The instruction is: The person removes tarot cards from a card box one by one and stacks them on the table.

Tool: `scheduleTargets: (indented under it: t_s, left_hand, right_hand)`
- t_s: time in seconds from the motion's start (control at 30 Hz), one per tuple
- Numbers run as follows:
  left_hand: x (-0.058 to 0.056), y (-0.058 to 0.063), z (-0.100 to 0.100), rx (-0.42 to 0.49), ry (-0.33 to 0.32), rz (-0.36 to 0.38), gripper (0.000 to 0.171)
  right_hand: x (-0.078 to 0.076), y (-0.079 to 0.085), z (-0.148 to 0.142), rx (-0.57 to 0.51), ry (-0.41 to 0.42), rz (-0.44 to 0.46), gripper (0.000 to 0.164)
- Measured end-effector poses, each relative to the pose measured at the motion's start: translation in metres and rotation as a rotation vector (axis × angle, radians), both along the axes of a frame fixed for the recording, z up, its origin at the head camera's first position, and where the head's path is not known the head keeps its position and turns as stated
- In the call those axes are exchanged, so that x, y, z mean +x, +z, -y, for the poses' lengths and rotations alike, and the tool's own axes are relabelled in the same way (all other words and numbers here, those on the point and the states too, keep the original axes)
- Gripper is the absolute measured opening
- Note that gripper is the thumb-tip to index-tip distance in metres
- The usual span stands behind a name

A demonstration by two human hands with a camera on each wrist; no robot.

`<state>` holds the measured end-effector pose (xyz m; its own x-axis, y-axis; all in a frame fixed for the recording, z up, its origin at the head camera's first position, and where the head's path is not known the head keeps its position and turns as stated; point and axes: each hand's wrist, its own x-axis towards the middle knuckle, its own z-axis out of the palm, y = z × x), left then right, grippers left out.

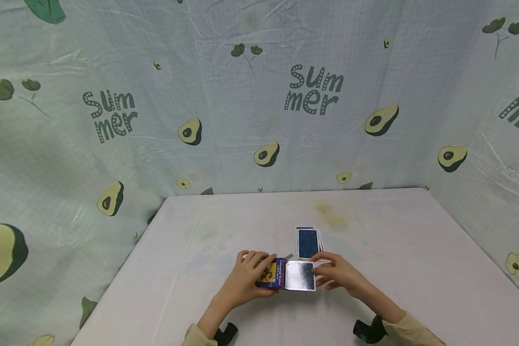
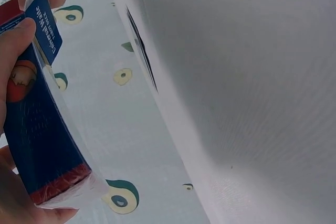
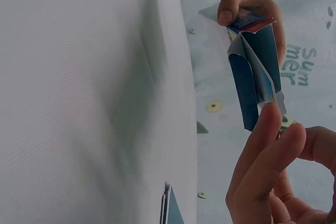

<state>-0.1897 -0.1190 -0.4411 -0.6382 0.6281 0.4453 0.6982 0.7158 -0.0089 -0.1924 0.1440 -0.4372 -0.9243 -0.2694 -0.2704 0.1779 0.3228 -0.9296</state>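
Observation:
My left hand (image 1: 247,276) grips a dark blue and purple tarot card box (image 1: 270,273), its thumb across the printed face. The box's end is open, with loose flaps (image 2: 47,27) sticking out in the left wrist view. A glossy card (image 1: 300,276) juts from the open end toward the right; whether more lie under it I cannot tell. At that card's outer edge, my right hand (image 1: 339,274) pinches it with thumb and fingertips, partly hidden in the head view. Just beyond the box, a stack of blue-backed cards (image 1: 308,243) lies slightly fanned on the table.
The white-covered table (image 1: 190,240) reaches back to a hanging curtain (image 1: 233,96) printed with avocados and lettering. Black wrist mounts (image 1: 367,331) sit below both hands, near the sleeves. A yellowish stain (image 1: 330,216) marks the cloth behind the stack.

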Motion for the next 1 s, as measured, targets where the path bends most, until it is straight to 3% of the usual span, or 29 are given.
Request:
scheduleTargets:
  t_s: [0.63, 1.0]
  left_hand:
    - [0.0, 0.0, 0.003, 0.031, -0.004, 0.012, 0.075]
    - [-0.001, -0.001, 0.008, 0.053, 0.026, 0.058, 0.075]
  right_hand:
    - [0.001, 0.003, -0.023, -0.002, 0.011, -0.003, 0.039]
    - [0.003, 0.0, -0.039, -0.003, 0.002, 0.004, 0.037]
